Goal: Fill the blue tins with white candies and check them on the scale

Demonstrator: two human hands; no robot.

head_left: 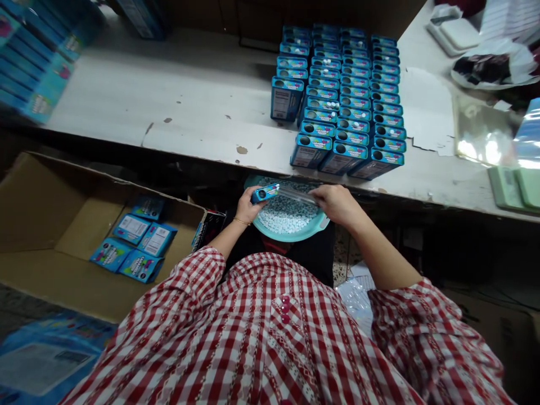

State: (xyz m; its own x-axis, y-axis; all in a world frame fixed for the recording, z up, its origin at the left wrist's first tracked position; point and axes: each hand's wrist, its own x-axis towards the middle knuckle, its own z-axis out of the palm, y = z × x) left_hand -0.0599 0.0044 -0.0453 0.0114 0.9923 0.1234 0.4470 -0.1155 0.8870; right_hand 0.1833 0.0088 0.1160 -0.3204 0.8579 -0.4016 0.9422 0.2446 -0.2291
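Note:
My left hand (248, 209) grips a small blue candy tin (265, 193), its printed top facing up with a dark round opening and white bits at one end. Fingers of my right hand (337, 203) are closed on the end of a clear plastic strip or scoop (297, 193), which reaches across toward the tin. Below both hands, a turquoise bowl (306, 232) on my lap is filled with small white and pale blue candies (284, 216). The exact shape of the clear piece is blurred.
Rows of blue tins (352, 101) stand on the white table (202, 107), some with white candies on top. More blue boxes (46, 73) are stacked far left. Beside me, a cardboard box (71, 264) holds several blue packs (133, 239). Green containers (512, 188) lie at the right.

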